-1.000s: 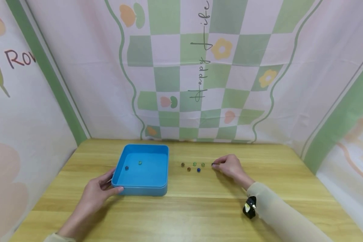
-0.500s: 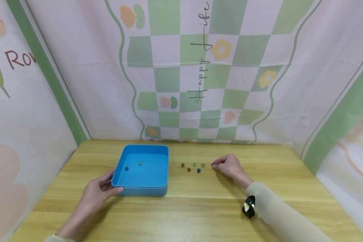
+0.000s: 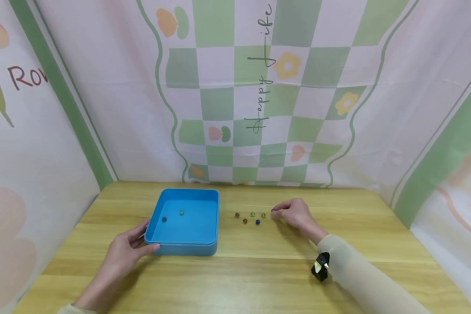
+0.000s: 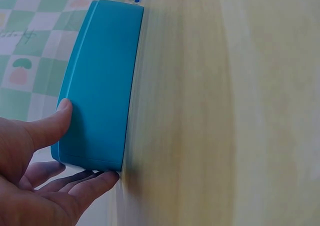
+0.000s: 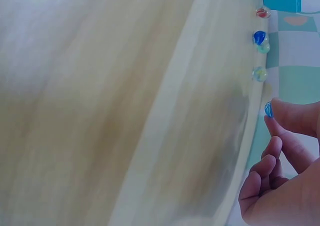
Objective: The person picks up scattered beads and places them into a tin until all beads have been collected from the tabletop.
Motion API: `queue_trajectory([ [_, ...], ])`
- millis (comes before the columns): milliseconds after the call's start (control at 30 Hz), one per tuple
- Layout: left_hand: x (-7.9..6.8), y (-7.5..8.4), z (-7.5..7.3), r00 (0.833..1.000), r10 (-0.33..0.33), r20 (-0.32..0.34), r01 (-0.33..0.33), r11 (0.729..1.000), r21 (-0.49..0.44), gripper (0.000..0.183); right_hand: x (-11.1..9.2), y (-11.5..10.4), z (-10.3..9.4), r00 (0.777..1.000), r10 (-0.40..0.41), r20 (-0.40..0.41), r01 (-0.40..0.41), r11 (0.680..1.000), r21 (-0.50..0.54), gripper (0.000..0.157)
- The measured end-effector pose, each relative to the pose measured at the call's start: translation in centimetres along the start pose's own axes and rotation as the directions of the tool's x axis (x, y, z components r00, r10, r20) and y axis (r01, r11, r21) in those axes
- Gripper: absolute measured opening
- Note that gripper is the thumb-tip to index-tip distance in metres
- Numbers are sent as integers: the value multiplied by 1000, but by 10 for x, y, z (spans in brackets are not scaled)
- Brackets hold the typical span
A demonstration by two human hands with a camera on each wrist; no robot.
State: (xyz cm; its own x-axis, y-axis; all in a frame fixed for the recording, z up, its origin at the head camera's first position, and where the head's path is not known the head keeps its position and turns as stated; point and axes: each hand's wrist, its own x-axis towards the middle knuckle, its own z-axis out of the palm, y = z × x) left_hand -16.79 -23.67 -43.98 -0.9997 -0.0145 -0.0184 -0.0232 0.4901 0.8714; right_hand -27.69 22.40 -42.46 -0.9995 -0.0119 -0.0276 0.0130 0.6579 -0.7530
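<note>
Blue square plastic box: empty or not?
Not empty: the head view shows a dark glass marble and a yellow-green glass marble inside the box.

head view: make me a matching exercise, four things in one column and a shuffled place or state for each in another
1. left hand
2. right hand
3. blue box
4. five loose marbles

A. contains two marbles
B. on the table, between the box and the right hand
C. pinches a blue marble
D. grips the box by a corner

Pairs: 1-D, 2-C, 3-A, 4-B
</note>
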Motion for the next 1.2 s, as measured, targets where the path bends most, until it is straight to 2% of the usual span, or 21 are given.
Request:
queue_trajectory([
  [333, 1, 0, 0, 1000, 2, 5, -1, 1000, -8, 82, 1, -17, 6, 999, 36, 24, -37, 998, 57, 21],
  [867, -1, 2, 1, 1000, -8, 12, 8, 1000, -17, 83, 6, -45, 18, 999, -32, 28, 31, 998, 56, 17],
  [1200, -1, 0, 0, 1000, -8, 10, 8, 1000, -11, 83, 8, -69, 28, 995, -82, 60, 76, 992, 98, 16],
])
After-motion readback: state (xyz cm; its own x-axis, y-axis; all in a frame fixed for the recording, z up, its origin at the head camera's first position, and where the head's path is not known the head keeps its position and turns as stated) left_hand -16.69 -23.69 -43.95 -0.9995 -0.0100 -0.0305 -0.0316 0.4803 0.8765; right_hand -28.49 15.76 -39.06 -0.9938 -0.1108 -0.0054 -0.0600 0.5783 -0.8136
